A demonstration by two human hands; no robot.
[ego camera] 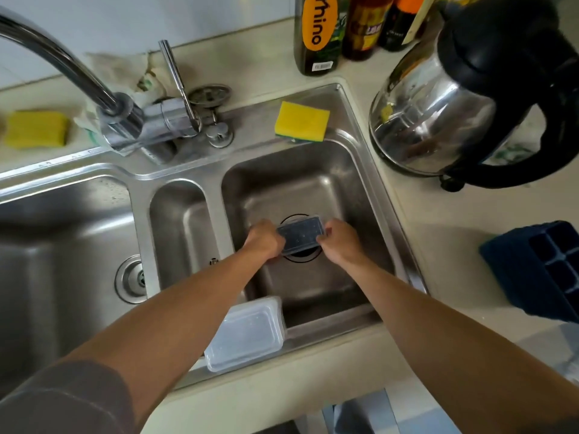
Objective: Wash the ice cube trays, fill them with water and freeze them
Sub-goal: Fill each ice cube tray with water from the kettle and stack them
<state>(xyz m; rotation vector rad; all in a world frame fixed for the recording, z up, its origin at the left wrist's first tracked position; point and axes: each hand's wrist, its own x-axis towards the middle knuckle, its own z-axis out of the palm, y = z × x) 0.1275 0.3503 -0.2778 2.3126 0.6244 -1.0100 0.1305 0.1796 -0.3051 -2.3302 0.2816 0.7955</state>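
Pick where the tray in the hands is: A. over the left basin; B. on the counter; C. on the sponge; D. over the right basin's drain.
D: the left hand and right hand hold the tray over the drain of the right basin.

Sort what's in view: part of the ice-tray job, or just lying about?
Job: clear tray piece held over the right basin by left hand and right hand; blue ice cube tray; clear plastic box on sink rim; faucet; sponge by the basin.
Lying about: kettle; bottles; second sponge; rag.
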